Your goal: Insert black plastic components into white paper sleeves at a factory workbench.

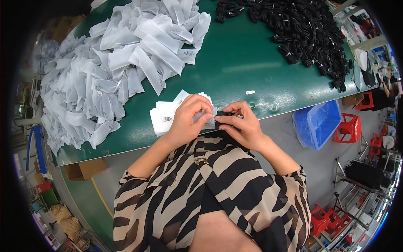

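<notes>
White pouches (113, 67) cover the left of the green bench (239, 63), with a smaller stack (161, 119) near its front edge. There the left hand (191, 115), grip pinched together, holds a pale pouch (214, 112) against a black bundle (223, 113) clamped in the right hand's (245, 126) grip; farther right, a blue bin (322, 122) holds clear plastic.

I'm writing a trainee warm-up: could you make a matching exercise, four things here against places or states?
1. White pouch pile
2. Black coiled bundles
3. Blue tub
4. Right hand

A. Beside a red stool
B. Holding a small black item
C. Green table's right side
D. That table's left side

Pairs: 1-D; 2-C; 3-A; 4-B
</notes>
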Demonstrator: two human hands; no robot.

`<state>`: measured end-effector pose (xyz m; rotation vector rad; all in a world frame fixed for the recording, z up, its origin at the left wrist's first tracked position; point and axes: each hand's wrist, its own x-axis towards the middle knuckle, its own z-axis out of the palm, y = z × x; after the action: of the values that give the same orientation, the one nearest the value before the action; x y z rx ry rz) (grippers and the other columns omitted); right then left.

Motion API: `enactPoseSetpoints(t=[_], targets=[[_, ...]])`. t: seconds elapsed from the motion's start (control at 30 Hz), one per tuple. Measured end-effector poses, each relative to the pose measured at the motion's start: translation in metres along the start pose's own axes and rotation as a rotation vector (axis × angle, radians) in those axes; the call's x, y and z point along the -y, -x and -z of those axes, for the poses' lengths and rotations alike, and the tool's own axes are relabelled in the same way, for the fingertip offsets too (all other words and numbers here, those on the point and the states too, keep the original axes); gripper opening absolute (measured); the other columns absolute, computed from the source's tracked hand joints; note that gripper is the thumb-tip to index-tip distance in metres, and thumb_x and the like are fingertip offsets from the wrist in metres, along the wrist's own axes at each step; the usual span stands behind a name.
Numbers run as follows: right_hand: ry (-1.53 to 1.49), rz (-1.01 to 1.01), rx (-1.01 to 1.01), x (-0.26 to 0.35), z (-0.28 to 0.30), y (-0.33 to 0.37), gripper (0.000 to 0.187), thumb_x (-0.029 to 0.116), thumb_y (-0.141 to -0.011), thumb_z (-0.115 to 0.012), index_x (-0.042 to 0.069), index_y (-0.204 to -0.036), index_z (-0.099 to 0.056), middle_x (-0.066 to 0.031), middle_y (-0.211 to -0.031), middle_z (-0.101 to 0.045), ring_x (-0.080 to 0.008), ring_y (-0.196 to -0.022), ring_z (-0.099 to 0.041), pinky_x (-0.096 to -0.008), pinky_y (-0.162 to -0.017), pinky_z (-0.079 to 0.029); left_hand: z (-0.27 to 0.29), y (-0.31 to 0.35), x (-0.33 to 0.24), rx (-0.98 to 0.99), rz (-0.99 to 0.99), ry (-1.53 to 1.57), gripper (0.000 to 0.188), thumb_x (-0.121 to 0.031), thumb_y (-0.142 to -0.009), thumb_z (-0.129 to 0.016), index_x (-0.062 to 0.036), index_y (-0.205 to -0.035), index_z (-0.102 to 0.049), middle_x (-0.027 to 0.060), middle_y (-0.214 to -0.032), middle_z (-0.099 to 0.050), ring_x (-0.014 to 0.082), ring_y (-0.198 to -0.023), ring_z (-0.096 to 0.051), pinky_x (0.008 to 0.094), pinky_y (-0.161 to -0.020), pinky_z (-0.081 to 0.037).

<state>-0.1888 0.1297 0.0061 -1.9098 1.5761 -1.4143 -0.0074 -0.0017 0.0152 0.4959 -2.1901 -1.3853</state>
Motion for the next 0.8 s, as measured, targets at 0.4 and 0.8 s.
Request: enactPoseSetpoints(t=[0.4,0.8], targets=[[-0.303,-0.11,0.006,-0.005,-0.002,-0.016,0.043,0.008,-0.085,-0.076,0.003,-0.126,-0.063,-0.0157,-0.131,-0.052,-0.0232,-0.102,-0.062,-0.0325,-0.082,-0.053,0.003,-0.022,-0.003,-0.08,0.014,0.142,0.006,-0.005,-0.087,-0.066,-0.0041,-0.09,-0.061,0.0055,-0.109,-0.062,0.0184,-0.096,-0.055,0.0287,-0.078,-0.042],[0.024,-0.06,0.223,-0.034,-0.01,-0.051,0.043,0.017,-0.085,-0.076,-0.001,-0.12,-0.06,-0.0179,-0.117,-0.056,-0.0371,-0.104,-0.059,-0.0412,-0.086,-0.052,-0.003,-0.068,0.005,-0.156,-0.001,0.332,0.006,-0.005,-0.097,-0.058,-0.0002,-0.094,-0.06,0.0083,-0.11,-0.058,0.014,-0.099,-0.056,0.0274,-0.09,-0.046]])
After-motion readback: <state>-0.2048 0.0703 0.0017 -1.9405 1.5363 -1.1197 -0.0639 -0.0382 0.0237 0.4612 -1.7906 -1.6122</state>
